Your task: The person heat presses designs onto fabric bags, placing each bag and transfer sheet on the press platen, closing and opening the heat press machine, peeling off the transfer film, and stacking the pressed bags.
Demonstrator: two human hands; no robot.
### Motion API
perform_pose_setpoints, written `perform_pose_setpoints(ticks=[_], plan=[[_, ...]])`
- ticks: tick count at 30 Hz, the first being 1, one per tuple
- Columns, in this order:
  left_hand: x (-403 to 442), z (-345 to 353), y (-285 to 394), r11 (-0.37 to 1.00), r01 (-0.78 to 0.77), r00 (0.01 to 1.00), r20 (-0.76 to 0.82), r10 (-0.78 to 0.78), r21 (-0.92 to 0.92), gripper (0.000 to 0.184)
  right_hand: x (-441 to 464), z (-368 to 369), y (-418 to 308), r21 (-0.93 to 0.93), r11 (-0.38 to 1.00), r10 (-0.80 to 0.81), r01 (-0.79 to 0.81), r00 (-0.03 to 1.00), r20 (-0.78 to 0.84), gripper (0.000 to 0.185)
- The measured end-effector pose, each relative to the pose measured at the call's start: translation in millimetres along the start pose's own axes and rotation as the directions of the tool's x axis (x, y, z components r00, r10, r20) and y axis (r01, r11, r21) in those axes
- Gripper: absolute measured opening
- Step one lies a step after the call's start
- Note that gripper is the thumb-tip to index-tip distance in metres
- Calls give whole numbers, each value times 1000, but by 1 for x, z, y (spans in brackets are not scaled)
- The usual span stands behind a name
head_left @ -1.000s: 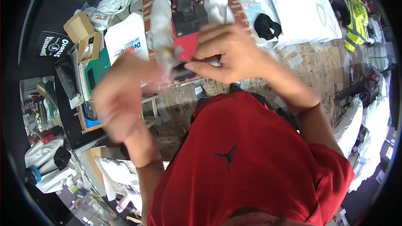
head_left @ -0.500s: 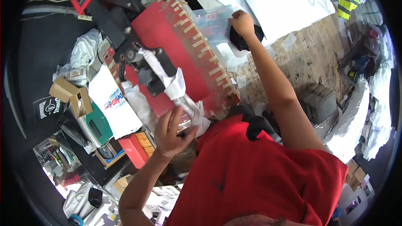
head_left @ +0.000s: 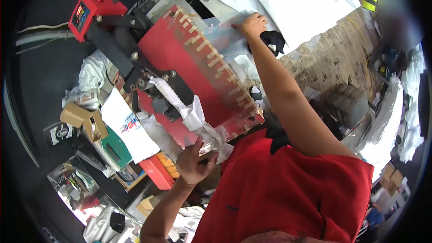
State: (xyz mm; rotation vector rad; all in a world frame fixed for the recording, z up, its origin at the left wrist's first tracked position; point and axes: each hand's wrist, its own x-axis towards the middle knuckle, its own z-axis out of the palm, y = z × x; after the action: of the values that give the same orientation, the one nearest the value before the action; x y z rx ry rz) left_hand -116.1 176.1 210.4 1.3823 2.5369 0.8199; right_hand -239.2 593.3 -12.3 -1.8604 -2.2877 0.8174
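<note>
At the front edge of the red heat press [head_left: 180,58], my left hand [head_left: 193,164] has its thumb and fingers apart. It is beside the white-wrapped handle [head_left: 193,114] and the crumpled wrapping at its lower end. My right hand [head_left: 253,24] reaches over the far side, fingers spread on clear plastic sheets [head_left: 220,36] by the press. Just below that hand lies a black rounded item [head_left: 273,40] with a small white patch; its kind is unclear. White sheets [head_left: 297,4] lie beyond the right hand.
A red control box [head_left: 96,13] with a lit display stands upper left. Printed white fabric [head_left: 128,128], an open cardboard box [head_left: 85,119] and a red box [head_left: 157,173] sit left of the press. A grey metal block [head_left: 348,103] lies right of my arm.
My right hand has moved from above the black item to the plastic sheets, its fingers opening from a closed shape. My left hand stays near the handle. The whole view has shifted slightly.
</note>
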Motion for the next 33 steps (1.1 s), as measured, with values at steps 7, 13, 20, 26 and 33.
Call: perform_pose_setpoints(ticks=[7, 13, 20, 26, 33], plan=[[-12, 9, -2, 995, -11, 1000, -3, 10, -96, 43, 11, 34, 17, -38, 974, -228, 224, 962, -154, 29], [-16, 17, -10, 983, -181, 983, -18, 181, -38, 17, -49, -52, 21, 485, 729, -328, 482, 869, -370, 24], [-25, 9, 11, 980, 11, 997, -67, -25, -198, 4, -168, -175, 110, 644, 636, -200, 426, 896, -395, 22], [-39, -14, 34, 903, -80, 994, -99, 41, -422, 5, -248, -217, 247, 387, 762, -302, 520, 813, -497, 21], [-59, -117, 141, 646, -630, 768, -223, 600, -431, 17, -354, -233, 372, -254, 894, -446, 369, 785, -430, 15]])
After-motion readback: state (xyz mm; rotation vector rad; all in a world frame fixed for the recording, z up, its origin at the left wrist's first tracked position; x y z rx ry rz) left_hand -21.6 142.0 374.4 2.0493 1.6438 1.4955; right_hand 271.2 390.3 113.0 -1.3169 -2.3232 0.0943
